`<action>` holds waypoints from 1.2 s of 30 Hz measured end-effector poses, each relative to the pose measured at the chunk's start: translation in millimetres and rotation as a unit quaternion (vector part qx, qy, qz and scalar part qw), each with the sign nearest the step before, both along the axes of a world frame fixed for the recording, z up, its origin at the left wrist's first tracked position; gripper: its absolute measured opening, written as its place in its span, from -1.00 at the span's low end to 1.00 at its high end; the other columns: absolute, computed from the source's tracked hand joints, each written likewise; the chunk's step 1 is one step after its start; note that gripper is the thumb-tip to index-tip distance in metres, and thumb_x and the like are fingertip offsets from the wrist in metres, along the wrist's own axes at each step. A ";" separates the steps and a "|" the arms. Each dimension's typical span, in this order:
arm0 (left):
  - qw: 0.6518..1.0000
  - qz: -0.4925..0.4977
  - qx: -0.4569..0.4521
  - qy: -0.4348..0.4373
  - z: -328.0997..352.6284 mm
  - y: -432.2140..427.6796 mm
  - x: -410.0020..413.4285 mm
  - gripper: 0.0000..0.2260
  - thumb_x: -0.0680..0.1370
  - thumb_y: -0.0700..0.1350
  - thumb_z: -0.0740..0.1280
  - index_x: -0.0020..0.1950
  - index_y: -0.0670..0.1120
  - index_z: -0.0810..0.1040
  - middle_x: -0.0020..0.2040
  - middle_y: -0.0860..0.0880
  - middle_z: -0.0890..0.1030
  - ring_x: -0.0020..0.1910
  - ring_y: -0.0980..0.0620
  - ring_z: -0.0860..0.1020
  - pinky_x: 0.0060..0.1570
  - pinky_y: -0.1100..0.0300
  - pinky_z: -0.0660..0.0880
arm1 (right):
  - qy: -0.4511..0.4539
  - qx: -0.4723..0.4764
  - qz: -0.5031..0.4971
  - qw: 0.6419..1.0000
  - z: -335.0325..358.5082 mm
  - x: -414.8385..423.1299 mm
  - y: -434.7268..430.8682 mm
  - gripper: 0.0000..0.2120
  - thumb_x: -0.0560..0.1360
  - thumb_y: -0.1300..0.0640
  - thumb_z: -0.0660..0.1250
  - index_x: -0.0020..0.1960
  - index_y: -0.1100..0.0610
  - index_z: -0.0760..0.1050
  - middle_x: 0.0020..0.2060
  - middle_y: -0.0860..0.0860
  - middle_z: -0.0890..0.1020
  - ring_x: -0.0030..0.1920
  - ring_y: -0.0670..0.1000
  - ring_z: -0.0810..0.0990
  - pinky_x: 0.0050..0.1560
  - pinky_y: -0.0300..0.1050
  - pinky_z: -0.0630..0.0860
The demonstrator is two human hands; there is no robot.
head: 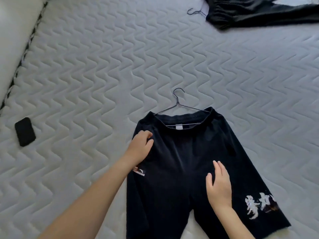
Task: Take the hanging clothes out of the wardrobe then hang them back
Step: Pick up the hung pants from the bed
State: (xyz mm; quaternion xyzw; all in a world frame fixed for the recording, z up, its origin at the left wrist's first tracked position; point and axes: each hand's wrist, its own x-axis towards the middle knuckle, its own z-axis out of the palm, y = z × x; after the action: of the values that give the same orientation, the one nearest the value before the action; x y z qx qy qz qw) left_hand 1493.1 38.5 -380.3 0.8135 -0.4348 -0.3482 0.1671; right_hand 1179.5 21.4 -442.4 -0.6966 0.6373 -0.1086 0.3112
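Black shorts [181,152] with wire hanger [179,105] inside waistband

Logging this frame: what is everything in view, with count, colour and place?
mattress: one, light grey quilted, fills the view
shorts: one, black with white print, bottom centre
hanger: one, dark wire, through the shorts' waistband
second garment: one, black, top right
second hanger: one, dark wire, at that garment
phone: one, black, left on mattress
padded edge: one, white, top left
left hand: one, pinches shorts' left side
right hand: one, flat on shorts
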 end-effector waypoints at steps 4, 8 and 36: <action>0.996 -0.028 -0.030 -0.083 -70.3 -98.5 13.9 -0.66 0.60 -0.14 0.26 0.37 -0.20 0.47 0.29 -0.19 0.49 0.30 -0.17 0.44 0.31 0.03 0.33 | 0.108 -0.060 0.054 0.991 -82.8 2.5 -18.6 -0.50 0.55 0.12 0.18 0.48 0.17 0.32 0.45 0.10 0.37 0.49 0.09 0.27 0.49 0.17 0.17; 0.986 -0.047 -0.040 -0.154 -122.9 -165.1 25.0 -0.60 0.60 -0.13 0.27 0.43 -0.24 0.41 0.33 -0.26 0.46 0.31 -0.25 0.41 0.32 -0.04 0.32 | 0.106 -0.133 0.054 0.984 -125.0 -4.1 -16.8 -0.47 0.51 0.05 0.12 0.44 0.18 0.39 0.43 0.11 0.41 0.47 0.11 0.30 0.50 0.14 0.11; 0.981 -0.051 -0.054 0.181 169.5 6.4 -64.6 -0.89 0.54 -0.20 0.25 -0.19 -0.10 0.49 -0.43 0.02 0.36 -0.43 0.12 0.28 -0.38 0.27 0.20 | -0.246 0.055 -0.169 0.953 151.4 -44.1 44.4 -0.78 0.62 0.23 0.17 0.13 -0.02 0.51 0.02 -0.08 0.63 0.09 -0.19 0.58 0.10 -0.38 0.46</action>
State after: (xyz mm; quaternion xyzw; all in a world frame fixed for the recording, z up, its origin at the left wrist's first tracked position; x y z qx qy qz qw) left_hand 1428.5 44.8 -210.8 0.7036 -0.4559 -0.4740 0.2690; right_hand 1135.5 65.8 -291.0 -0.5122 0.6547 -0.2924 0.4728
